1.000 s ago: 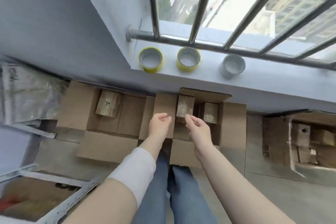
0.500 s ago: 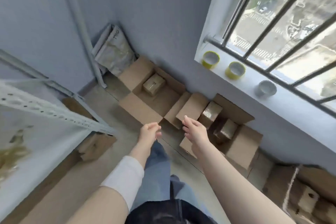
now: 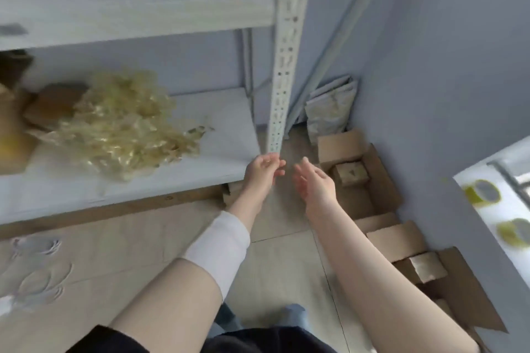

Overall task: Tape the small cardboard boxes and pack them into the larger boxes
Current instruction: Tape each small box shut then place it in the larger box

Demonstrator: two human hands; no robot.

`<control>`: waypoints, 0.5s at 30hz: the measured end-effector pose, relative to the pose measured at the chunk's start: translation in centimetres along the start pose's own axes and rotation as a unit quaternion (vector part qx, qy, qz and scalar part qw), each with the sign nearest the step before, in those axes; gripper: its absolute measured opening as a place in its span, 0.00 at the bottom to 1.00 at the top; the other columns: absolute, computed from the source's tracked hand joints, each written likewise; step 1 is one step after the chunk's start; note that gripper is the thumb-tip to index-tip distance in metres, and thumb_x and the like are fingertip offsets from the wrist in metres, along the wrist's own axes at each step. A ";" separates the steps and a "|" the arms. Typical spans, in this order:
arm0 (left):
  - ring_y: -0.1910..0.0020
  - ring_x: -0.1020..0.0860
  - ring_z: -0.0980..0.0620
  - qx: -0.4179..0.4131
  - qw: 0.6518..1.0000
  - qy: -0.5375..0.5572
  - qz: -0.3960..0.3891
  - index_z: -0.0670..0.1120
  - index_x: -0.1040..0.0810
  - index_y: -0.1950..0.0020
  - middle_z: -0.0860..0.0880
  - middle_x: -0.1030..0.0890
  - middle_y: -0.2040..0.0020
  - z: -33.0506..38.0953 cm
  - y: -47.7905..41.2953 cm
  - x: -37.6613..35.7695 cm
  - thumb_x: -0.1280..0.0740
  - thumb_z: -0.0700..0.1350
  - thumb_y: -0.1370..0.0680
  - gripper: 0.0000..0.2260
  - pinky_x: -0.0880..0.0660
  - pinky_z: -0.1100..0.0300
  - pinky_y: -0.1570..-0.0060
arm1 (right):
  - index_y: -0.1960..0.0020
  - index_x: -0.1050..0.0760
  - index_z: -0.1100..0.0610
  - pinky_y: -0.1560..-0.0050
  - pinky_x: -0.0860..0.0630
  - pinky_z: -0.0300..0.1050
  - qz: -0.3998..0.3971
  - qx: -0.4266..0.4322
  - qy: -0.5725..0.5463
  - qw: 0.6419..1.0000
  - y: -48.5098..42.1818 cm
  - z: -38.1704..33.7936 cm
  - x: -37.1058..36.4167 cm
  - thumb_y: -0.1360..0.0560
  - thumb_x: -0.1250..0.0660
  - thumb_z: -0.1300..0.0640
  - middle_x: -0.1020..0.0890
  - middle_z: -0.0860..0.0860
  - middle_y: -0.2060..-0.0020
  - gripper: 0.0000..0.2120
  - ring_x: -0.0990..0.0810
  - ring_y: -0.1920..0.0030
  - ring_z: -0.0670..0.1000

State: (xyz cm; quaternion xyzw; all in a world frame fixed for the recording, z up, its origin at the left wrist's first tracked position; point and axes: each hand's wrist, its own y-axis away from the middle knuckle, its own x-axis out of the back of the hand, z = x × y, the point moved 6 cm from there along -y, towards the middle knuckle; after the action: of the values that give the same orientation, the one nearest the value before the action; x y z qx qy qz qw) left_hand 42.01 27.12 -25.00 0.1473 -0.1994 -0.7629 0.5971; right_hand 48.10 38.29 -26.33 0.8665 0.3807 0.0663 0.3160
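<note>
Both my hands hang in mid-air in front of a metal shelf, holding nothing. My left hand [image 3: 262,173] has loosely curled fingers near the shelf's front corner. My right hand [image 3: 314,183] is held flat with fingers relaxed. To the right, an open large cardboard box [image 3: 381,195] on the floor holds one taped small box [image 3: 351,173]. Closer to me a second large box [image 3: 470,304] holds another taped small box [image 3: 427,266]. Two yellow tape rolls [image 3: 481,190] [image 3: 516,232] lie on the windowsill at the far right.
A grey metal shelf [image 3: 229,163] with a perforated upright post [image 3: 282,66] fills the left. On it lie a heap of pale yellow crumpled tape or filler [image 3: 120,123] and brown cardboard boxes [image 3: 17,123]. A foil bag [image 3: 329,114] leans in the corner. Tiled floor lies below.
My view has swung left, from the boxes under the window to the shelf. Both empty hands have come away from the large box and now hover near the shelf corner.
</note>
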 end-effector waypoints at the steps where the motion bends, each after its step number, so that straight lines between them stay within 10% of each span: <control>1: 0.61 0.23 0.56 -0.012 1.000 0.010 0.018 0.40 0.26 0.40 0.44 0.19 0.46 1.1 0.2 3.1 0.41 0.41 0.19 0.10 0.29 0.68 0.65 | 0.54 0.22 0.56 0.71 0.29 0.32 -0.014 0.006 0.016 1.000 0.8 0.3 -3.0 0.24 0.34 0.53 0.19 0.47 0.62 0.07 0.22 0.67 0.43; 15: 0.62 0.23 0.59 -0.239 0.962 0.071 0.116 0.39 0.26 0.41 0.48 0.21 0.50 18.1 3.3 32.1 0.41 0.39 0.20 0.09 0.29 0.75 0.64 | 0.51 0.24 0.53 0.58 0.26 0.35 -0.215 0.172 0.048 0.960 13.7 -5.9 -34.7 0.22 0.36 0.52 0.18 0.45 0.57 0.05 0.20 0.54 0.45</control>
State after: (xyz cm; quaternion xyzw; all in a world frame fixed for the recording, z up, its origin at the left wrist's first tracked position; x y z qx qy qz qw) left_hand 28.64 -2.41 -7.14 0.0305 0.0159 -0.7016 0.7118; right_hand 30.11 9.85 -9.16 0.8012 0.5785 -0.0288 0.1501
